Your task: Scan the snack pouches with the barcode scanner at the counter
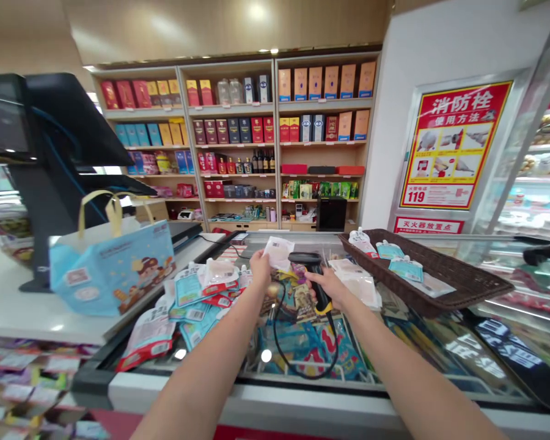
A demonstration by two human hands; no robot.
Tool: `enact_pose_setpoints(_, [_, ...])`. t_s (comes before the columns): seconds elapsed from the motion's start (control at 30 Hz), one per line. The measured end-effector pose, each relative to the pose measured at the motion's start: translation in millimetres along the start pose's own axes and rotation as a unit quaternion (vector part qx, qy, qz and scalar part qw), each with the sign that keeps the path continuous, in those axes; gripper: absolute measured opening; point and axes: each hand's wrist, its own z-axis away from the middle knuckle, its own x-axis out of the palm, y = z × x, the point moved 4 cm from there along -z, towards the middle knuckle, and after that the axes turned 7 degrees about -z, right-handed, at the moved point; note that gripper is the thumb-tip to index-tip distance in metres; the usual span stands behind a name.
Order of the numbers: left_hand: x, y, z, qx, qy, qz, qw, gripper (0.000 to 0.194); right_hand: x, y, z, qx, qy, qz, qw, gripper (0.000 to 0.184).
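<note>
Here I am on the head view, and centre frame the left hand [260, 267] is pinching a flat white packet [279, 252] by its near-left edge. Just right of that, the right hand [330, 288] is wrapped round the handle of a black-and-yellow barcode scanner [321, 293], its head close beside the packet, its cable [275, 330] looping down over the glass worktop [132, 389].

I'd call the packet light and floppy, perhaps slick like plastic film: edge or corner is the place to take it, keeping fingers off the printed code. The scanner should be stiff, moderately light, best gripped at mid-handle; I'd guard it against drops and watch that cable.

Now the writing! Upper right, the red poster [456, 146] shouts 消防栓使用方法, with 119 at its lower left; the red sign [428, 225] beneath reads 灭火器放置点. Left of frame, the blue bag [114, 269] carries lettering and a code, too blurred for me. Same with the pouches [197, 293] on the worktop and the boxes [316, 82] on the far shelves: no brand I can swear to.
</note>
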Motion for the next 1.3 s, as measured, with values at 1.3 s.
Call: enact_pose_setpoints(1.3, [123.9, -31.1, 99.5, 0.157, -0.281, -0.522, 0.790, 0.029, -79.8, -20.1, 22.1, -0.058, 0.095, -0.029, 0.993, 0.035])
